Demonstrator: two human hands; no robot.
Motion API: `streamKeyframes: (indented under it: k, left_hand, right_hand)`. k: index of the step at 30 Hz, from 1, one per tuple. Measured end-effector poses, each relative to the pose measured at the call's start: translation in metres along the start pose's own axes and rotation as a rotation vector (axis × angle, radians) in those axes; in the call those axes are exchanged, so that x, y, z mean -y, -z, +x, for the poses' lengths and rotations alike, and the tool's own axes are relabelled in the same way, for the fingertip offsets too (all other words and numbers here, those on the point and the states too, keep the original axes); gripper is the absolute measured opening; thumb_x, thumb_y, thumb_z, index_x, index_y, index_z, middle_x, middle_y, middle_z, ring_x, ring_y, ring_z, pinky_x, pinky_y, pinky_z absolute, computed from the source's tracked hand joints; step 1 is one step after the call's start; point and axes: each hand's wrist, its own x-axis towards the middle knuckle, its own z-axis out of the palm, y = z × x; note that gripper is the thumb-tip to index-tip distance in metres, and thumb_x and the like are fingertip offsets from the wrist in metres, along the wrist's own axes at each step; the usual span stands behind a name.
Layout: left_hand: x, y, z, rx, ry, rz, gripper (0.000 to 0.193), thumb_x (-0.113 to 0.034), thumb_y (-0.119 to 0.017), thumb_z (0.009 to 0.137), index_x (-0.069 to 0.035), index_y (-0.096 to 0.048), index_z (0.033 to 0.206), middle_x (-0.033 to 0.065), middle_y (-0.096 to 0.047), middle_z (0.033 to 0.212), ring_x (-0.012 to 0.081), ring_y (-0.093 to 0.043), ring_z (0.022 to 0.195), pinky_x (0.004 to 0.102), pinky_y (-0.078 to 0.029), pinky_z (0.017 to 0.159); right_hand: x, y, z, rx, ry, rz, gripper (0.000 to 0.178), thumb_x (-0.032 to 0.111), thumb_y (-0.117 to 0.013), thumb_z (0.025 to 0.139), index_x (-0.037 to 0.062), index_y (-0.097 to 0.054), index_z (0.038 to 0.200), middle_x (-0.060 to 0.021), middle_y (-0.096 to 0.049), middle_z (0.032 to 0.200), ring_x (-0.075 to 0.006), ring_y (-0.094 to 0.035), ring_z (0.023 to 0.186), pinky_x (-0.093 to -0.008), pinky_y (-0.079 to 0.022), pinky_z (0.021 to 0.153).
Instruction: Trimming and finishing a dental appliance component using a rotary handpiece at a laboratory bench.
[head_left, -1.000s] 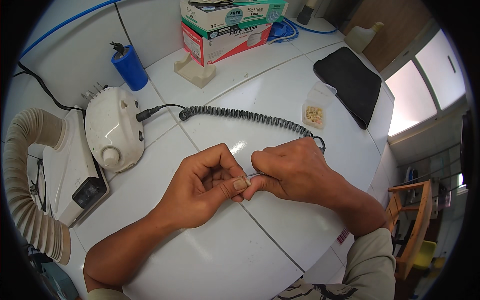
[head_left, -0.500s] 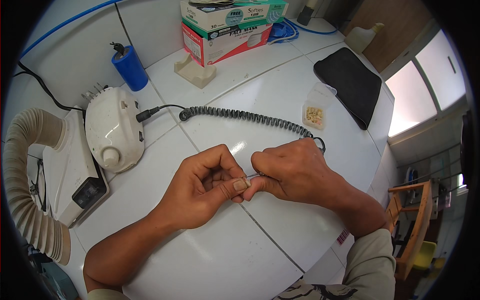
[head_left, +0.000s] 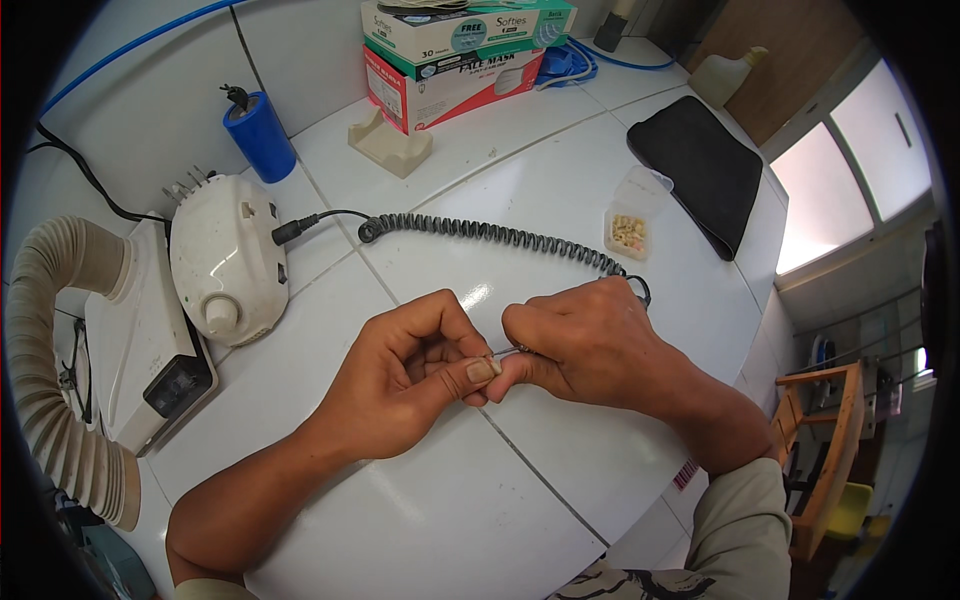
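Between thumb and fingers, my left hand (head_left: pixel 405 375) pinches a small pale piece (head_left: pixel 496 367); my fingertips cover most of it, so its kind is unclear. My right hand (head_left: pixel 595 340) is closed round a rotary handpiece, mostly hidden in the fist. The handpiece's thin metal bit (head_left: pixel 508 351) reaches the small piece. My right thumb rests close against my left fingertips. From behind the right hand a black coiled cord (head_left: pixel 490 231) runs left to a white control unit (head_left: pixel 228 260) with a round knob and several bits standing on top.
At left is a dust extractor (head_left: pixel 130 340) with a ribbed hose (head_left: pixel 70 250). Behind stand a blue cylinder (head_left: pixel 260 138), a beige handpiece rest (head_left: pixel 390 145) and stacked mask boxes (head_left: pixel 455 95). A small open box (head_left: pixel 628 235) of pale pieces and a black mat (head_left: pixel 695 170) lie to the right.
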Motion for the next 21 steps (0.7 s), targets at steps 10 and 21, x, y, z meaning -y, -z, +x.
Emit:
streamKeyframes:
  k: [10,21]
  left_hand:
    - [0.0008,-0.0002,0.0,-0.003,-0.002,0.006,0.009,-0.004,-0.064,0.1,-0.001,-0.057,0.095,0.0055,-0.065,0.088,0.0097,-0.066,0.083,0.0262,-0.056,0.074]
    - [-0.0009,-0.0011,0.0001,-0.009,0.004,0.016,0.01,-0.004,-0.064,0.1,-0.001,-0.057,0.094,0.0054,-0.065,0.088,0.0096,-0.065,0.082,0.0262,-0.055,0.074]
  right_hand:
    - [-0.0001,-0.0005,-0.0006,-0.008,0.007,0.001,0.05,0.058,-0.069,0.087,0.0115,-0.057,0.072,-0.0014,-0.058,0.055,-0.0203,-0.058,0.046,-0.0341,-0.042,0.043]
    - [-0.0008,-0.0003,-0.0009,0.016,-0.004,-0.006,0.051,0.059,-0.068,0.088,0.0113,-0.057,0.075,-0.0012,-0.059,0.056,-0.0202,-0.059,0.046,-0.0339,-0.042,0.043]
